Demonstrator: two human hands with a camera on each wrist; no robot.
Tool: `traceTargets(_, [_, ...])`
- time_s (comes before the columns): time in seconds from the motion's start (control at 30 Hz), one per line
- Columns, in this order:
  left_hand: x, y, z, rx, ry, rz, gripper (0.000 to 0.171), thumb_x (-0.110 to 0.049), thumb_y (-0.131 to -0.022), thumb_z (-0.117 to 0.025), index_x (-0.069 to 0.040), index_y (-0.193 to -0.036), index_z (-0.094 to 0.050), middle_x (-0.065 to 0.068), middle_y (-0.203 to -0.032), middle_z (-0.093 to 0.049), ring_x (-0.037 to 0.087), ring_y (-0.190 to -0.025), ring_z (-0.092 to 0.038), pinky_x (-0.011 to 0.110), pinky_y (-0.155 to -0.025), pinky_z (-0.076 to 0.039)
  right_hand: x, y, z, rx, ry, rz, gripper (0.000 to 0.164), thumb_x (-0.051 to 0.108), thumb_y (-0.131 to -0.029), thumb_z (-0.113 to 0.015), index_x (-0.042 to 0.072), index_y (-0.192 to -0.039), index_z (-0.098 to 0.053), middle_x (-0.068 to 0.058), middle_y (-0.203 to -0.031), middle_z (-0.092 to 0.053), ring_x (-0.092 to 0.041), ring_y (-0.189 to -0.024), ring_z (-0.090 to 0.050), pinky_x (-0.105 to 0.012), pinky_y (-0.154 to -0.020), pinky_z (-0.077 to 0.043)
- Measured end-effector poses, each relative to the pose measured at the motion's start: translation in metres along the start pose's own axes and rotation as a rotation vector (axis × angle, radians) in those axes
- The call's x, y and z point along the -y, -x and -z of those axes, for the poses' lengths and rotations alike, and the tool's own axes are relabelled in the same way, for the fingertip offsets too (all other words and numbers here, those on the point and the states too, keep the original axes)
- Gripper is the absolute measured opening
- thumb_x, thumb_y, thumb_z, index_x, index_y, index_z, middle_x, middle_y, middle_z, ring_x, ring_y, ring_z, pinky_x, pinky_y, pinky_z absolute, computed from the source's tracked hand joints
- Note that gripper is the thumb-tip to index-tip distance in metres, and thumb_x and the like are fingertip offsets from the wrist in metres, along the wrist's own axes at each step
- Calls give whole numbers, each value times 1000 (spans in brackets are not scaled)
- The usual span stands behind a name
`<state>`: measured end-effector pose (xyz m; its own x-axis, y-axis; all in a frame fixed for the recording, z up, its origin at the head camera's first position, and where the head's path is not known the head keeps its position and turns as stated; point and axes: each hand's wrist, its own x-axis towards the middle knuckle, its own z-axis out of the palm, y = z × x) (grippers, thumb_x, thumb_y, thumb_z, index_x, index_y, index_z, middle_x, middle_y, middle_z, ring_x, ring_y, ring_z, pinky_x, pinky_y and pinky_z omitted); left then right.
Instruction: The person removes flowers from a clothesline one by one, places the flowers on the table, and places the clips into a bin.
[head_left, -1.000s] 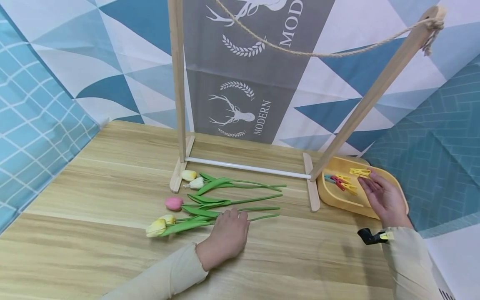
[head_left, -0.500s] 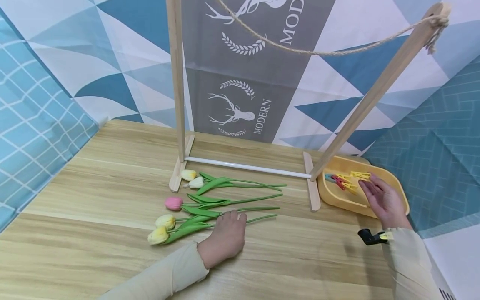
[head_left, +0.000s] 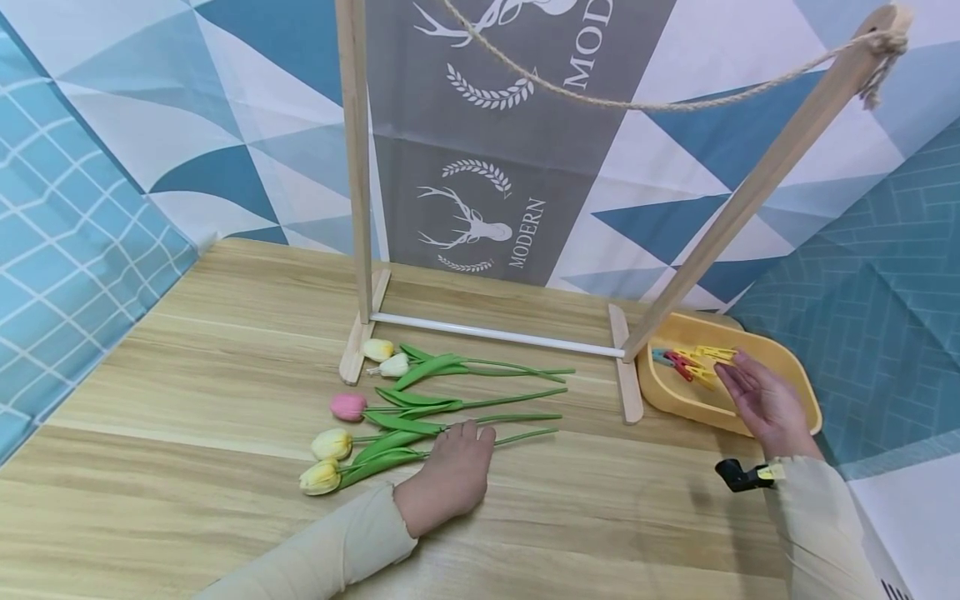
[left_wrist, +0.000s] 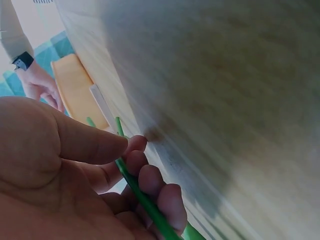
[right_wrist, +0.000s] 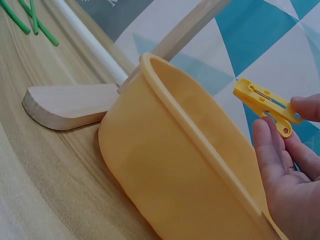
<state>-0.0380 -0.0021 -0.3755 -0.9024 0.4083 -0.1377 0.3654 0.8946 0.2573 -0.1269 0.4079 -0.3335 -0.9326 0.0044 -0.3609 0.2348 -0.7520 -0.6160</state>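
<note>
My left hand (head_left: 459,468) grips the green stem of the nearest yellow tulip (head_left: 321,477), low over the wooden table. The left wrist view shows that stem (left_wrist: 145,200) running between thumb and curled fingers. Beside it lie a second yellow tulip (head_left: 332,444), a pink tulip (head_left: 348,407) and two pale tulips, stems pointing right. Over the yellow tub (head_left: 693,408), my right hand (head_left: 768,408) pinches a yellow clothespin (right_wrist: 262,102) between thumb and fingers. More clothespins (head_left: 684,367), red, blue and yellow, lie inside the tub.
Behind the tulips stands a wooden frame with a left post (head_left: 358,167), a leaning right post (head_left: 757,187) and a white crossbar (head_left: 495,334). A slack rope (head_left: 637,106) hangs from it. The tub sits against its right foot (head_left: 627,375). Patterned cloth walls close off the back.
The nearest yellow tulip's head has swung toward me, away from the second yellow one, as my left hand shifts slightly left. My right hand has moved a little left with the clothespin.
</note>
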Motion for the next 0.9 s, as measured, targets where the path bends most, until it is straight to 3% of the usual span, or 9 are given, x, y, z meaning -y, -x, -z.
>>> traceTargets(0.4, [1, 0, 1, -20, -20, -38, 20, -5, -85, -57, -5, -105, -53, 12, -93, -51, 26, -84, -51, 39, -67, -42, 2, 1, -1, -7, 83, -36, 19, 2, -92, -53, 9, -102, -67, -5, -99, -70, -19, -93, -68, -28, -86, -52])
traceTargets(0.57, [3, -1, 2, -25, -23, -48, 22, -6, -85, -57, -4, -106, -54, 12, -92, -51, 24, -81, -50, 36, -64, -41, 5, -4, -3, -14, 178, -45, 18, 3, -92, -54, 12, -104, -63, -2, -100, -69, -16, -95, -68, -26, -88, -51])
traceTargets(0.7, [4, -1, 2, -20, -14, -45, 23, -4, -84, -57, -4, -107, -54, 12, -94, -51, 25, -82, -50, 37, -64, -41, 7, -9, -4, -16, 261, -48, 17, 3, -92, -54, 14, -104, -60, 1, -99, -68, -15, -94, -68, -25, -87, -51])
traceTargets(0.9, [5, -2, 0, -11, -6, -35, 24, -4, -85, -55, -3, -109, -53, 14, -98, -51, 26, -85, -50, 39, -67, -42, 7, -15, -2, 8, 281, -58, 18, 1, -92, -53, 14, -103, -60, 2, -99, -67, -16, -93, -68, -27, -85, -52])
